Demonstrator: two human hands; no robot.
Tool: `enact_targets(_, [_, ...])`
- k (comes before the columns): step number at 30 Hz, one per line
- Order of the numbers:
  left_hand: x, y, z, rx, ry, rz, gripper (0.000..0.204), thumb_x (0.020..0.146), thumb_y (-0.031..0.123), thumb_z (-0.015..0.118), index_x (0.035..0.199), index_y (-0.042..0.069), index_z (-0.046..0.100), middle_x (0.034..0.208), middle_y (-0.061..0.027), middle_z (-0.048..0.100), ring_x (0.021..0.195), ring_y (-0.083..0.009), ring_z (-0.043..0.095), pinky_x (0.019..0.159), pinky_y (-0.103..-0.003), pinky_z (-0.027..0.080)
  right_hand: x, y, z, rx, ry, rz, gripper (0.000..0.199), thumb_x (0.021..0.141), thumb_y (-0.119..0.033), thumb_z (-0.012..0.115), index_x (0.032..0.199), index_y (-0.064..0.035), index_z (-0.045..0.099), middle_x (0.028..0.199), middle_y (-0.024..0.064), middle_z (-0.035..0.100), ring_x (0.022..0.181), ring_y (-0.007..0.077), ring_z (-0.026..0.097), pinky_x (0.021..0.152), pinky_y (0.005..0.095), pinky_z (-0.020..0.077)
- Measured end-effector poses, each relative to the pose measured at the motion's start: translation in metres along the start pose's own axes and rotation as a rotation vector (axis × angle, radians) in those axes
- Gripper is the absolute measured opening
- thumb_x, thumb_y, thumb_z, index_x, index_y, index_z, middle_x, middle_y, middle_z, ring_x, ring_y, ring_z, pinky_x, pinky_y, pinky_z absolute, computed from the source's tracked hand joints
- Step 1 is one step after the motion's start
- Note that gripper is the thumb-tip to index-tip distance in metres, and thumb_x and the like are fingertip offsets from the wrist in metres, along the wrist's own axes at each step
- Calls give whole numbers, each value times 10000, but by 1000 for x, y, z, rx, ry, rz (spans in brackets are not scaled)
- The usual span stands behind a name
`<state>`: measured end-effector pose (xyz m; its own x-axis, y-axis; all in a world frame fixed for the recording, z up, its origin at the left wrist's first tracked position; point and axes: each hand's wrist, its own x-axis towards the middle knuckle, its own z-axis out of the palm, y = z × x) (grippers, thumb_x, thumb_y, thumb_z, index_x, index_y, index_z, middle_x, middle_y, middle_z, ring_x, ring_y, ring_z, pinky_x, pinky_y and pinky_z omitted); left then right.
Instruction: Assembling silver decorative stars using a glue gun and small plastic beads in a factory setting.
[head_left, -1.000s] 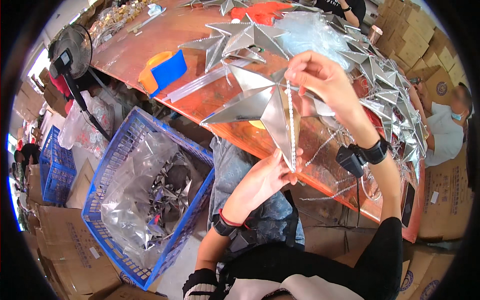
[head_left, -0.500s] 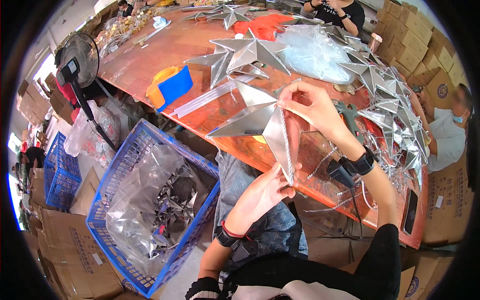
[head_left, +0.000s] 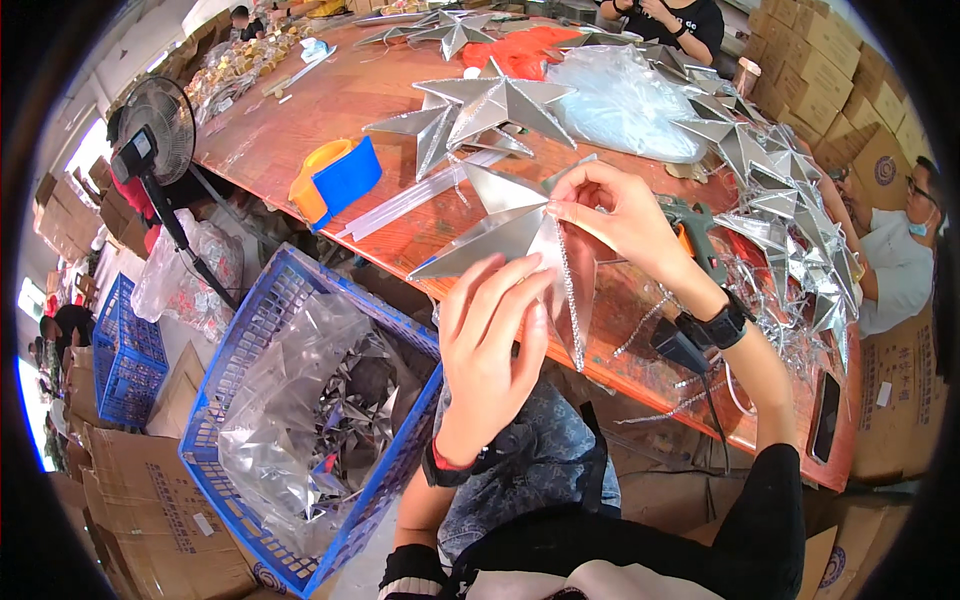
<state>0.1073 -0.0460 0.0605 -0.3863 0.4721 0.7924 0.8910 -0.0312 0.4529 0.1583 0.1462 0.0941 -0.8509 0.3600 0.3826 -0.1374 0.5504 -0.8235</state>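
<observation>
Both hands hold one silver star (head_left: 500,230) just above the near edge of the bench (head_left: 300,120). The left hand (head_left: 490,340) grips its lower point from below; the right hand (head_left: 610,210) pinches the upper edge, where a glittery trim strip (head_left: 572,300) hangs down the star. The trim looks only partly fixed. Beyond the star lie finished stars (head_left: 480,105); beside it lies a glue gun (head_left: 695,225).

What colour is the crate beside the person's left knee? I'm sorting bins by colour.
Blue: the plastic crate, lined with a clear bag of silver pieces, shows best in the head view.
</observation>
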Motion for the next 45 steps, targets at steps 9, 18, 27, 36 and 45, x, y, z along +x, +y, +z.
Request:
enact_targets(9, [18,-20,17,24,-145,87,195,850,184,541,1010,87,596,1100,-26,588,1134,-257,446,907,-404,324,1,1,2,76,19,8,157,783,-121,661,875,-34,568,774,2,563,690,55,514,610,211,433])
enact_targets(18, [17,-18,18,14,-129,79,191,866,191,521,1011,89,592,1097,-21,593,1147,-262,442,920,-417,316,-1,-2,-1,-25,-18,25,187,775,-134,671,921,-45,596,780,10,564,677,63,508,582,211,432])
enact_targets(27, [17,-20,20,6,-137,80,190,882,194,499,1009,87,591,1099,-21,595,1147,-266,442,914,-420,314,-3,-10,-5,-108,-29,59,214,775,-164,673,931,-22,631,812,49,591,694,91,541,614,236,453])
enact_targets(36, [17,-20,21,8,-126,83,190,872,177,512,1013,76,589,1078,-23,602,1136,-270,448,905,-417,318,-3,-13,-5,-177,31,92,355,880,-321,540,895,20,638,810,110,587,706,142,566,640,274,444])
enact_targets(45, [12,-15,18,-7,-59,45,213,814,89,557,1024,76,593,1125,-41,568,1135,-279,443,936,-417,322,-1,-16,-9,-6,2,221,365,921,-300,467,897,25,630,794,117,578,690,174,564,650,279,438])
